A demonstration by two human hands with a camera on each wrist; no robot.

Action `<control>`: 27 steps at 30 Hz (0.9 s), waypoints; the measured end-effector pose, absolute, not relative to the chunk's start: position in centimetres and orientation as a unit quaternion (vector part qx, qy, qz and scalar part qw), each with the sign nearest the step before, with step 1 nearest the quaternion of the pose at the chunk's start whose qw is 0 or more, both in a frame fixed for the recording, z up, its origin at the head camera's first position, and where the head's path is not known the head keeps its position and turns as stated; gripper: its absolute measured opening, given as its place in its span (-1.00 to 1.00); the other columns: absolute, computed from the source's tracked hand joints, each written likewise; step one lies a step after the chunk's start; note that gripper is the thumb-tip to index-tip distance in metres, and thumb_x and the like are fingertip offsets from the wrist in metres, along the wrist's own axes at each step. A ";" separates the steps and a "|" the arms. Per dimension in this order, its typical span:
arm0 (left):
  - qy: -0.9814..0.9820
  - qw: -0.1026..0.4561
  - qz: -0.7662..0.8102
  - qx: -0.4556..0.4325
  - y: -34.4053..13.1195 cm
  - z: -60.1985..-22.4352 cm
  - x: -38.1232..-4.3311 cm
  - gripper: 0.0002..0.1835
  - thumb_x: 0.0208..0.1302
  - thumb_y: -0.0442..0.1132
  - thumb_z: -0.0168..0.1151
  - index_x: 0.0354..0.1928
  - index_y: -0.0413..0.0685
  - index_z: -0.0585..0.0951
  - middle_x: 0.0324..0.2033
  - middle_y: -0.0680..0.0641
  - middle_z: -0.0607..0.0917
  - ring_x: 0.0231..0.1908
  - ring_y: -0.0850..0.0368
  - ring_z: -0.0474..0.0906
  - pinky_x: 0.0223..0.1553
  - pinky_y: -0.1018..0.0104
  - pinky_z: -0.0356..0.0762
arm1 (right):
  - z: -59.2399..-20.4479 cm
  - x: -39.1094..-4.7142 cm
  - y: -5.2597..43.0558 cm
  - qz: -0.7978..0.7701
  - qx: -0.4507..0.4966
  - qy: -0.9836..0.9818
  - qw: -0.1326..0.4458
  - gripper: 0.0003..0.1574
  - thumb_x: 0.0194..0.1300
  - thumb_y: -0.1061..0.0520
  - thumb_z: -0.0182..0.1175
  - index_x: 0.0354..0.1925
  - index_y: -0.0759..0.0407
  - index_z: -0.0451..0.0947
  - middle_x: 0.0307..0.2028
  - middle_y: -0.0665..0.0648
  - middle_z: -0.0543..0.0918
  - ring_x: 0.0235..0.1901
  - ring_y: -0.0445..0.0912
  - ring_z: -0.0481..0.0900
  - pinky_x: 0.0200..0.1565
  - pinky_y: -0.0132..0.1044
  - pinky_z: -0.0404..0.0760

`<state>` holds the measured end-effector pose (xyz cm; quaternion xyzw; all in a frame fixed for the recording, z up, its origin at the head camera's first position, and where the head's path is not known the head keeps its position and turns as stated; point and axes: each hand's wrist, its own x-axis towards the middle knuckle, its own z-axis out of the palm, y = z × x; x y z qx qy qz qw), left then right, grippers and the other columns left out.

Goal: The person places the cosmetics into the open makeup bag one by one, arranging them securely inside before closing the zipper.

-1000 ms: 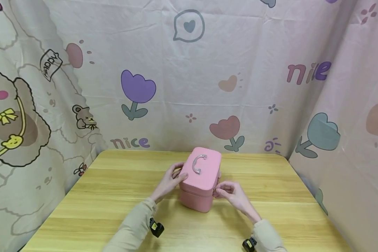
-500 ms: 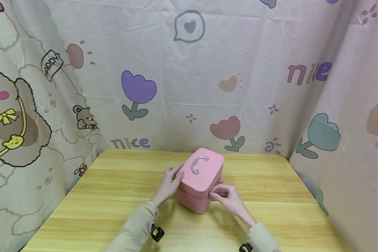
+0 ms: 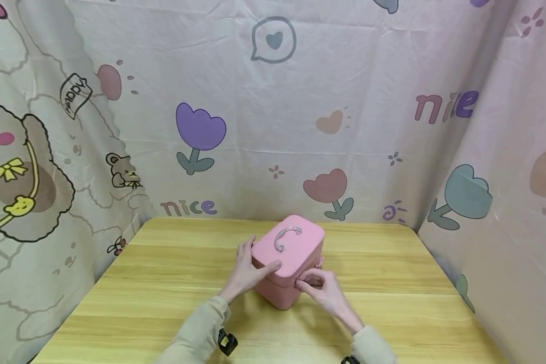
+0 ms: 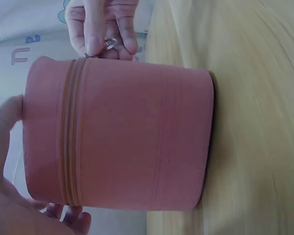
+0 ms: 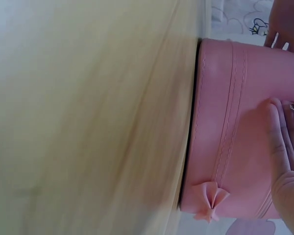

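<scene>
A pink vanity case (image 3: 300,253) with its lid down stands on the wooden table. A silver handle (image 3: 278,239) arches over the lid. My left hand (image 3: 244,273) grips the case's left side, thumb on the lid and fingers along the side. At the near right corner, my right hand (image 3: 324,292) pinches a metal zipper pull (image 4: 110,44) between thumb and fingers. The zipper (image 4: 71,132) runs round the case below the lid and looks closed along the side in the left wrist view. A pink bow (image 5: 210,199) sits low on another side.
The wooden table (image 3: 154,283) extends around the case on all sides. A printed curtain (image 3: 255,111) hangs behind it and along both sides. Black wrist cameras (image 3: 227,343) sit at the sleeves.
The case has turned a little, its near corner shifting left. My right hand has moved left and slightly nearer with the zipper pull. My left thumb now lies farther across the lid.
</scene>
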<state>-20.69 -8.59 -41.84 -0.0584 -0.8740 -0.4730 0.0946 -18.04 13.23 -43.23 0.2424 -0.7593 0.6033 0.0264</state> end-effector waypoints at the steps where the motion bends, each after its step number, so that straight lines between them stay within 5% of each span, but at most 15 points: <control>1: -0.869 0.094 -0.481 -0.058 -8.6 -41.8 -20.7 0.15 -0.28 0.32 0.32 0.33 -0.02 0.03 0.16 -0.11 0.22 0.19 -0.03 0.22 0.24 -0.01 0.23 | -43.3 -18.0 13.1 0.601 0.242 -0.761 0.031 -0.84 0.09 0.32 0.18 -0.37 0.46 0.51 -0.41 0.46 0.62 -0.40 0.23 0.63 -0.32 -0.12 0.65; 8: -0.833 0.080 -0.546 -0.036 -8.9 -41.6 -20.8 0.09 -0.27 0.17 0.41 0.28 -0.11 0.07 0.11 -0.16 0.26 0.07 -0.07 0.31 0.15 0.05 0.34 | -43.2 -17.8 12.3 0.588 0.243 -0.770 0.053 -0.86 0.06 0.32 0.21 -0.40 0.43 0.51 -0.43 0.40 0.64 -0.44 0.15 0.65 -0.40 -0.35 0.66; 19: -0.806 0.071 -0.587 -0.015 -10.0 -41.4 -21.5 -0.06 -0.20 0.05 0.42 0.21 -0.20 0.18 0.14 -0.28 0.30 0.15 -0.22 0.31 0.19 0.03 0.32 | -42.7 -17.7 10.7 0.573 0.211 -0.791 0.031 -0.87 0.03 0.30 0.25 -0.42 0.37 0.50 -0.43 0.34 0.66 -0.44 0.10 0.65 -0.41 -0.41 0.64; 27: -0.780 0.095 -0.617 -0.044 -10.3 -41.3 -22.0 -0.22 -0.08 -0.12 0.37 0.18 -0.29 0.26 0.12 -0.30 0.37 0.13 -0.19 0.35 0.19 0.09 0.35 | -44.4 -18.8 9.8 0.541 0.199 -0.815 0.061 -0.88 0.00 0.21 0.30 -0.44 0.21 0.55 -0.49 0.17 0.67 -0.52 -0.17 0.61 -0.45 -0.43 0.62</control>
